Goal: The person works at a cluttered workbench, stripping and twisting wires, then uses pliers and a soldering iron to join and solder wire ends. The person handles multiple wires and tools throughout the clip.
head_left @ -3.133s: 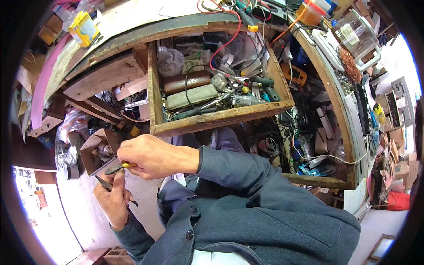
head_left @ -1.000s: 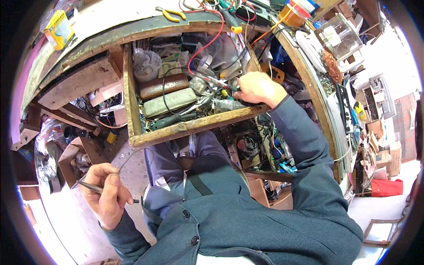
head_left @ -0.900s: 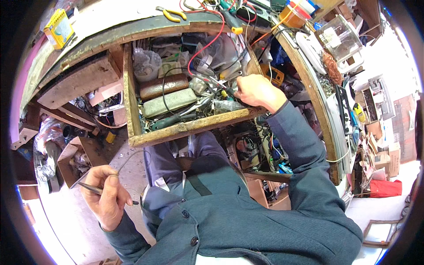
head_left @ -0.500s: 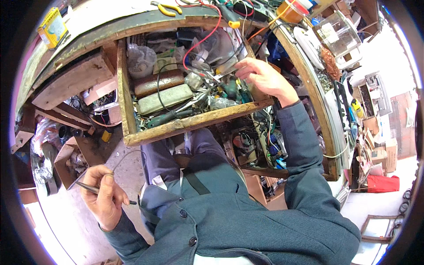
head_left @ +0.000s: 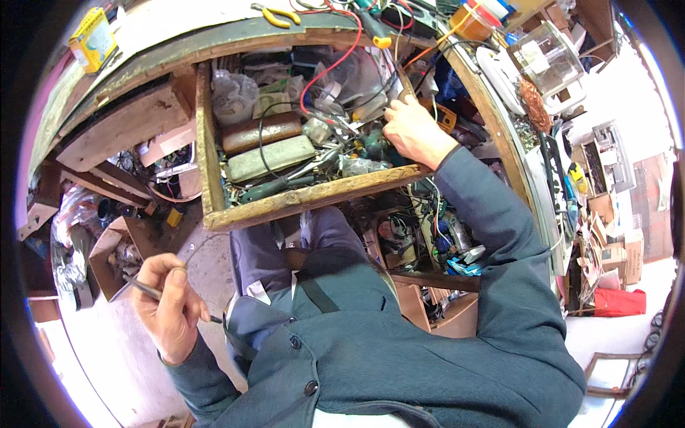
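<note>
My left hand (head_left: 170, 307), held low at the left beside my lap, is closed around a slim dark pen-like tool (head_left: 148, 287) with a thin wire near it; its exact kind is unclear. My right hand (head_left: 419, 133) reaches into the right side of the wooden drawer (head_left: 321, 194), fingers curled down among the clutter by its right wall. Whatever those fingers grip is hidden. Near them lie a green-and-black object (head_left: 373, 145) and a clear plastic bag (head_left: 362, 167). Farther left are a brown case (head_left: 262, 134), a pale grey block (head_left: 271, 158) and a green-handled screwdriver (head_left: 264, 190).
Yellow-handled pliers (head_left: 280, 16), a yellow box (head_left: 93, 41) and red leads (head_left: 341, 63) are on or over the bench. A clear plastic case (head_left: 546, 57) stands at the far right. More wires and parts fill the space under the drawer's right.
My right hand has moved slightly down, and its fingers, loosely stretched before, are now curled. The left hand keeps its tool, tilted a little differently. The whole view has shifted slightly.
</note>
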A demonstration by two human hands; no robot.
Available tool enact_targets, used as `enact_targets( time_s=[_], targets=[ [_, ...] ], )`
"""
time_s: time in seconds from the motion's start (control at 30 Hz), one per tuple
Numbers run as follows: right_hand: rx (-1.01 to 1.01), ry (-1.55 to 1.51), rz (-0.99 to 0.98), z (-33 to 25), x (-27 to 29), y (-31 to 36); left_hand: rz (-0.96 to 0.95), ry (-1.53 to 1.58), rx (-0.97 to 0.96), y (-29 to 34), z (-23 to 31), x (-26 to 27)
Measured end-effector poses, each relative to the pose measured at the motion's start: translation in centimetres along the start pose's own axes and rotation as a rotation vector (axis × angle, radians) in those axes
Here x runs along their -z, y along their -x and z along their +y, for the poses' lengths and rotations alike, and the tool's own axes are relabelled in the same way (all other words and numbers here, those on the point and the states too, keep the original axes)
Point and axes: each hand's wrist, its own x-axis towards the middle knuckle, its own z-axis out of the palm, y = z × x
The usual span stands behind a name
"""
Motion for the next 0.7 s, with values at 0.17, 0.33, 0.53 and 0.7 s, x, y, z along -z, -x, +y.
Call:
enact_targets(
  time_s=[0.17,0.33,0.53,0.7],
  targets=[
    [0.063,0.096,-0.095,0.4,0.3,0.4,0.031,-0.012,-0.016,-0.5,0.0,-0.7],
    [0.136,0.099,-0.137,1.2,1.4,1.0,0.02,-0.015,0.002,-0.2,0.0,-0.4],
    [0.156,0.142,-0.148,1.2,0.8,0.4,0.013,0.009,0.02,0.0,0.3,0.0],
    [0.08,0.077,-0.187,0.2,1.8,0.8,0.066,-0.074,0.135,-0.8,1.7,-1.1]
  ],
)
